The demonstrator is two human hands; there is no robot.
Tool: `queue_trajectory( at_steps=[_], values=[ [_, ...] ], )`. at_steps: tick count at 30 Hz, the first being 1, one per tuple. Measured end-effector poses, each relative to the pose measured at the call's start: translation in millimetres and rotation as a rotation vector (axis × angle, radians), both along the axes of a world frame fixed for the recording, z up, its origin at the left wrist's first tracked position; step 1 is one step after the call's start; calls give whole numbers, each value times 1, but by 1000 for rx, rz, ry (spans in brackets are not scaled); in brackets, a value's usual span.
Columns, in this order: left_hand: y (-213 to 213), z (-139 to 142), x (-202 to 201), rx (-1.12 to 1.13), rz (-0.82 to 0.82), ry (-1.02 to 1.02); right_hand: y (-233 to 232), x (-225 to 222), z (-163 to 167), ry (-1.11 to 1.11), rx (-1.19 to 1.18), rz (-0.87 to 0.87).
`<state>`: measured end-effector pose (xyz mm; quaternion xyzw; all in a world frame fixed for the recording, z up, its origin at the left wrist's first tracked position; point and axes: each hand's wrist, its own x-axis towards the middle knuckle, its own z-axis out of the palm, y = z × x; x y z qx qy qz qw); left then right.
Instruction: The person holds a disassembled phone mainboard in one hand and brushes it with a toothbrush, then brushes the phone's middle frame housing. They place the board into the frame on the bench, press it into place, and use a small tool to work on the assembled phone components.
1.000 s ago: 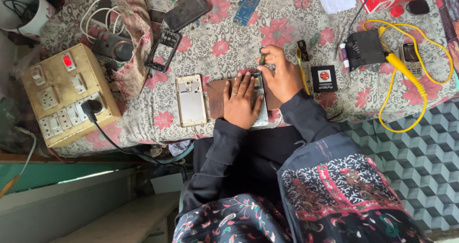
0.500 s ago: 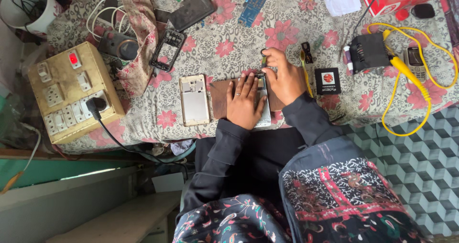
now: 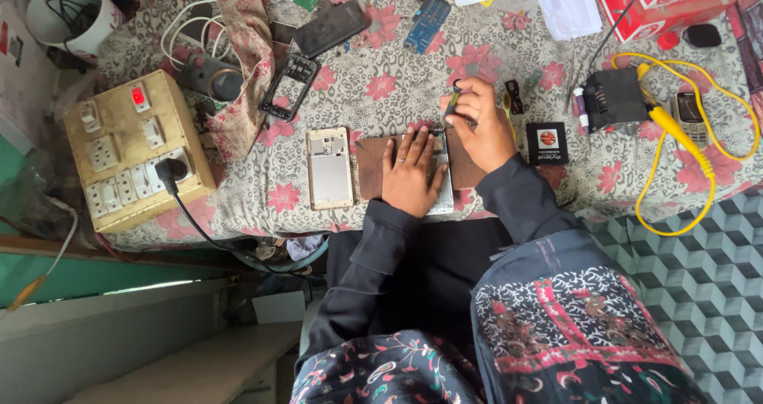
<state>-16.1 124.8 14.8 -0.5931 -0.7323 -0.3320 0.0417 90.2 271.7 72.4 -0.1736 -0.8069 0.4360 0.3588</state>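
Head view looks straight down on a tabletop (image 3: 381, 94) covered with a floral, leopard-spotted cloth. Far left, a white cup (image 3: 62, 13) holds a tangle of dark wire, and a wooden switchboard (image 3: 135, 159) with sockets has a black plug in it. Right of that lies a gold phone back cover (image 3: 329, 168), just beside a brown mat (image 3: 373, 165). On the mat lies an opened phone (image 3: 439, 183), mostly hidden under the left hand (image 3: 412, 175), which presses flat on it with fingers spread. Right hand (image 3: 479, 126) sits touching the phone's far end, fingers pinched shut around a thin dark tool (image 3: 453, 102). Further right are a small black box (image 3: 548, 143), a black soldering unit (image 3: 613, 100) and a yellow cable (image 3: 675, 134). Grey patterned floor tiles (image 3: 699, 269) show lower right.
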Motion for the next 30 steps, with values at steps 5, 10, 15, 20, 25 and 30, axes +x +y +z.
queue_trajectory(
  at_steps=[5, 10, 15, 20, 25, 30],
  values=[
    [-2, 1, 1, 3, -1, -11, 2, 1, -12, 27, -39, -2],
    [-4, 0, 2, 17, 3, -21, 4, -3, -12, -78, 113, -86],
    [-3, 0, 3, 6, 6, -15, 5, -10, -3, -135, 169, -148],
    [-2, 4, 2, 6, 6, -5, -3, -7, 6, -127, 199, -147],
    [-4, 5, 3, 8, -1, -15, -4, 3, 10, -121, 118, -28],
    [-6, 6, 4, -5, -3, -28, -1, 6, 7, -142, 192, -47]
  ],
)
